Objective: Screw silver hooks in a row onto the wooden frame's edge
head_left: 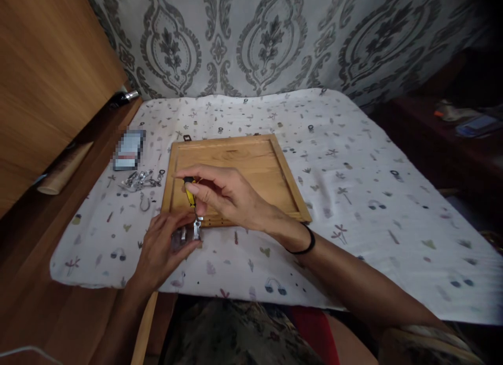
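Observation:
My right hand (pixel 226 195) pinches a small yellow-and-black screwdriver (pixel 190 195) from above, its shaft pointing down. The tip meets a small silver metal fitting (pixel 197 230) at the near left edge of a framed wooden panel (pixel 231 161). Around that fitting curve the fingers and thumb of my left hand (pixel 159 244), which steadies it at the edge. A second shiny metal piece (pixel 183 233) shows between the left fingers, partly hidden. Several small dark holes mark the panel's near edge just right of the fitting.
Loose silver metal fittings (pixel 139 180) lie in a pile left of the panel, with a phone (pixel 129 150) behind them. A patterned white cloth (pixel 338 161) covers the work surface. A wooden cabinet (pixel 51 66) stands at the left, and a patterned curtain (pixel 271 40) hangs behind.

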`<state>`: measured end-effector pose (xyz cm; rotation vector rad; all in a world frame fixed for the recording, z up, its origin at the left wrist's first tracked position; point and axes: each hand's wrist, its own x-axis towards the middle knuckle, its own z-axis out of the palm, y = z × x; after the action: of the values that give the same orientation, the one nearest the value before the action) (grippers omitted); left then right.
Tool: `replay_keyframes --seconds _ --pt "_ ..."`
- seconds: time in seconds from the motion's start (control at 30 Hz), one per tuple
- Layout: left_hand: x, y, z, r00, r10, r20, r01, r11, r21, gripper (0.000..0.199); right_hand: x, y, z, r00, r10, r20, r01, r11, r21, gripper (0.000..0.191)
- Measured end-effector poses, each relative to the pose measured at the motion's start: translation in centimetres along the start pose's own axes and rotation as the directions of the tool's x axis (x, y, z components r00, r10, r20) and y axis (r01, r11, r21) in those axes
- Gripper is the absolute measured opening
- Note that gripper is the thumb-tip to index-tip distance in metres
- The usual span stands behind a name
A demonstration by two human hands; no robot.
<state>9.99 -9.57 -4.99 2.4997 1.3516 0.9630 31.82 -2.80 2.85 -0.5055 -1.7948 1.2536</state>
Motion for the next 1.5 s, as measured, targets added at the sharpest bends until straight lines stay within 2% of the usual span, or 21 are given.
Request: replay_keyframes --seconds 0.1,0.2,0.27,0.4,0.5,0.67,0.73,0.8,0.9,0.97,1.07,1.13,1.2,1.33,1.43,1.5 --pt "0.1 0.1 0.0 1.000 -0.010 0.015 0.010 1.000 -0.010 0.042 0.0 0.1 0.3 0.998 0.034 -0.043 -0.031 0.997 0.077 0.022" --pt "0.2 0.1 0.0 1.000 -0.011 0.009 0.011 1.000 -0.011 0.041 0.1 0.3 0.8 0.991 0.052 -0.124 -0.036 0.991 0.130 0.032" --pt "0.2 0.1 0.0 1.000 -0.008 0.001 0.008 1.000 -0.007 0.040 0.1 0.4 0.8 0.990 0.046 -0.133 -0.025 0.988 0.156 0.035" --pt "0.1 0.1 0.1 1.000 -0.010 -0.002 0.010 1.000 0.003 0.039 0.1 0.0 0.2 1.000 0.030 -0.009 -0.029 0.993 0.112 0.023" --pt "0.1 0.1 0.1 1.000 -0.017 -0.012 0.017 1.000 0.017 0.040 0.0 -0.2 -0.1 0.995 0.056 0.079 -0.066 0.988 0.137 0.024" --pt "0.2 0.1 0.1 1.000 -0.014 -0.016 0.014 1.000 0.008 0.041 -0.1 0.2 0.9 0.996 0.062 -0.068 -0.052 0.989 0.139 0.037" --pt "0.2 0.1 0.1 1.000 -0.012 -0.015 0.013 1.000 0.007 0.039 -0.1 0.3 1.0 0.995 0.057 -0.086 -0.047 0.992 0.117 0.039" --pt "0.1 0.0 0.2 1.000 -0.009 -0.025 0.009 1.000 0.004 0.039 -0.1 0.1 0.8 0.997 0.052 -0.048 -0.047 0.994 0.095 0.033" --pt "0.0 -0.1 0.2 0.999 -0.013 -0.034 0.013 1.000 0.000 0.037 -0.1 -0.2 0.3 0.997 0.037 0.074 -0.043 0.996 0.082 0.020" --pt "-0.1 -0.1 0.2 1.000 -0.018 -0.021 0.017 1.000 -0.003 0.036 -0.1 -0.2 0.3 0.992 0.049 0.118 -0.062 0.992 0.112 0.020" --pt "-0.2 -0.1 0.3 0.999 -0.033 -0.001 0.033 0.999 0.000 0.037 0.1 0.3 0.8 0.997 0.058 0.045 -0.064 0.990 0.124 0.028" --pt "-0.2 -0.1 0.3 0.999 -0.053 -0.002 0.053 0.999 0.000 0.038 0.3 0.5 1.3 0.999 0.029 -0.023 -0.027 0.998 0.059 0.038" --pt "-0.2 -0.1 0.3 0.998 -0.062 -0.007 0.062 0.998 -0.007 0.039 0.6 0.5 1.5 1.000 -0.004 -0.030 0.004 1.000 -0.024 0.041" --pt "0.0 0.0 0.3 0.999 -0.038 -0.009 0.038 0.999 -0.013 0.036 1.2 -0.2 0.7 0.997 0.015 0.077 -0.006 0.994 -0.110 0.032" --pt "0.0 0.1 0.3 0.999 -0.040 -0.023 0.040 0.999 -0.008 0.035 1.4 -0.5 0.0 0.977 0.016 0.211 -0.002 0.998 -0.065 0.029" --pt "0.0 0.2 0.3 0.999 -0.046 -0.021 0.046 0.999 -0.010 0.034 1.3 -0.4 -0.1 0.967 0.026 0.255 -0.022 1.000 -0.019 0.032"
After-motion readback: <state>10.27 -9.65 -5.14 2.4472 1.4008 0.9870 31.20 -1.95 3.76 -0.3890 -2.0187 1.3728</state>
